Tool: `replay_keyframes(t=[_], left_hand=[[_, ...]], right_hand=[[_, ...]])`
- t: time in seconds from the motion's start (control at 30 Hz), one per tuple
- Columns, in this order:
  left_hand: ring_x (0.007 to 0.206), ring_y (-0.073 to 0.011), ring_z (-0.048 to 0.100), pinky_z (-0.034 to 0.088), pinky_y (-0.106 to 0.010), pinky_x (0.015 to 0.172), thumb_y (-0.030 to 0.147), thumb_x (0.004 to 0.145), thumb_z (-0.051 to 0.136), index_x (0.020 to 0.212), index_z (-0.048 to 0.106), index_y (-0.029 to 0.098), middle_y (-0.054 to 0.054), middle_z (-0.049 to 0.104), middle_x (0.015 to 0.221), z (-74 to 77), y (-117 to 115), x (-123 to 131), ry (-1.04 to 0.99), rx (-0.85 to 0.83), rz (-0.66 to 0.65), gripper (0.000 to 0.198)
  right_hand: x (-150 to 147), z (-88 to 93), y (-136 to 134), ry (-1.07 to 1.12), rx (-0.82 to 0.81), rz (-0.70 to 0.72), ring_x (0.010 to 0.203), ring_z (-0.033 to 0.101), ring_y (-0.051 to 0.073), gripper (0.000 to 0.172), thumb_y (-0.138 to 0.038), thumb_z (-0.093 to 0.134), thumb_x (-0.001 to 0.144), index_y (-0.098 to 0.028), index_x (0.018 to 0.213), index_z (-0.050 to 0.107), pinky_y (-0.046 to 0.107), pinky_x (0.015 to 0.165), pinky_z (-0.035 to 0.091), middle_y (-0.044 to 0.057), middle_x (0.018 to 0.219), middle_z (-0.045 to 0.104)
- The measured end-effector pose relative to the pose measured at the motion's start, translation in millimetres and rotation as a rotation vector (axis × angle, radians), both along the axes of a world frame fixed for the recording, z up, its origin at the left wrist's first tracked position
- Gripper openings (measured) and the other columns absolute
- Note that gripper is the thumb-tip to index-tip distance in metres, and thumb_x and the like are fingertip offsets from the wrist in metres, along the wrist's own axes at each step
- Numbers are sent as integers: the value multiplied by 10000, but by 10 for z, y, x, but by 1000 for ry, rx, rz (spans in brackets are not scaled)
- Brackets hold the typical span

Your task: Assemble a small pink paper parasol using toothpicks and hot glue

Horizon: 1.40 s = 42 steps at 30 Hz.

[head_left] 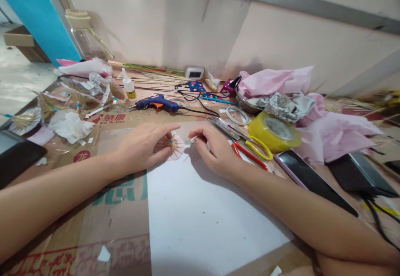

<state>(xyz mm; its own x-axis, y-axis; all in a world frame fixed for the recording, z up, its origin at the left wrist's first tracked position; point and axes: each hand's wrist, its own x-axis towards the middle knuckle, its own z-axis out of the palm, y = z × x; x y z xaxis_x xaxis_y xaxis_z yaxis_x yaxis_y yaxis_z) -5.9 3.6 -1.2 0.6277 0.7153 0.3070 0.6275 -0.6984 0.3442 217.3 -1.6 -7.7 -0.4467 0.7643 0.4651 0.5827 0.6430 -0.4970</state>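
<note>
A small round paper parasol [177, 147], pale pink with thin wooden ribs and a blue-green band at its centre, is held in my left hand [143, 147] between thumb and fingers. To its right, apart from it, my right hand [215, 147] is closed in a pinch with a tiny pale sliver [194, 137] at its fingertips; what kind of piece it is cannot be made out. Both hands are over the top edge of a white sheet [200, 217], which lies on printed cardboard [118, 226].
Behind my hands lie a blue glue gun [159, 102] and a glue bottle [128, 86]. Right of them are pliers with red handles [250, 156], yellow-handled scissors [259, 147], yellow tape [273, 132] and a phone [315, 180]. Crumpled paper [70, 126] and ribbed pieces [25, 119] sit left.
</note>
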Motion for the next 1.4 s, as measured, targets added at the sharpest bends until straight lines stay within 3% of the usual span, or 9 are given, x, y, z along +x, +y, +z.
replay_keyframes(t=[0.1, 0.2, 0.37, 0.53, 0.8, 0.97, 1.1, 1.27, 1.4], left_hand=[[992, -244, 618, 458, -385, 893, 315, 871, 518, 1318, 495, 137, -89, 690, 1065, -1, 2, -7, -4, 8, -6, 482], [988, -249, 624, 464, -384, 886, 322, 872, 520, 1304, 503, 123, -101, 690, 1058, -8, 8, -7, -10, 19, -18, 477], [1016, -245, 624, 459, -367, 903, 365, 899, 518, 1303, 504, 143, -104, 684, 1096, -17, 10, 4, -4, 60, -10, 461], [1023, -253, 622, 459, -378, 903, 354, 902, 481, 1304, 497, 137, -109, 681, 1118, -8, 5, 14, 33, 81, -19, 457], [995, -246, 624, 454, -376, 895, 361, 906, 467, 1282, 513, 126, -109, 688, 1071, 4, -4, 9, 44, 78, -14, 446], [949, -230, 616, 457, -346, 833, 361, 918, 449, 1078, 638, 161, -90, 681, 1020, 20, 10, -17, 61, 89, -33, 318], [941, -209, 618, 450, -326, 833, 325, 942, 398, 970, 678, 163, -82, 681, 1020, 20, 35, -38, 25, 96, -83, 325], [937, -228, 620, 452, -346, 819, 313, 936, 387, 1093, 636, 146, -82, 687, 995, 32, 53, -56, 12, 22, -49, 339], [931, -221, 617, 447, -339, 825, 317, 919, 408, 1054, 639, 156, -71, 688, 980, 44, 52, -65, 5, -33, -33, 312]], right_hand=[[-47, 26, 15, 39, -189, -3, 596, 502, 119, 220, -278, 550, 854, -143, 1012, 622, 251, 571, 401, 27, 774, 632], [-117, 27, 48, 70, -285, 14, 562, 475, 93, 233, -290, 598, 836, -154, 1015, 659, 231, 543, 374, 19, 805, 663], [-232, -16, 60, 30, -243, 30, 576, 482, 97, 161, -207, 646, 781, -171, 932, 689, 224, 547, 344, -13, 707, 644], [-264, -38, 32, 16, -222, -14, 609, 519, 109, 128, -176, 570, 824, -173, 858, 694, 230, 576, 357, 0, 716, 660], [-246, -32, 27, 57, -289, -38, 583, 515, 102, 135, -239, 571, 843, -172, 811, 684, 224, 549, 347, -7, 675, 652], [-199, -9, 15, 161, -278, 21, 567, 490, 90, 136, -270, 535, 866, -173, 840, 626, 218, 538, 360, -17, 681, 609], [-125, 106, 33, 286, -246, 4, 572, 464, 92, 111, -295, 492, 888, -193, 848, 507, 222, 531, 361, -31, 672, 522], [25, 371, 96, 380, -164, -62, 522, 355, 93, 270, -393, 432, 944, -223, 736, 409, 237, 490, 302, -41, 616, 387], [119, 530, 70, 238, -210, -53, 556, 430, 107, 161, -347, 442, 950, -235, 834, 450, 244, 520, 350, -23, 674, 459]])
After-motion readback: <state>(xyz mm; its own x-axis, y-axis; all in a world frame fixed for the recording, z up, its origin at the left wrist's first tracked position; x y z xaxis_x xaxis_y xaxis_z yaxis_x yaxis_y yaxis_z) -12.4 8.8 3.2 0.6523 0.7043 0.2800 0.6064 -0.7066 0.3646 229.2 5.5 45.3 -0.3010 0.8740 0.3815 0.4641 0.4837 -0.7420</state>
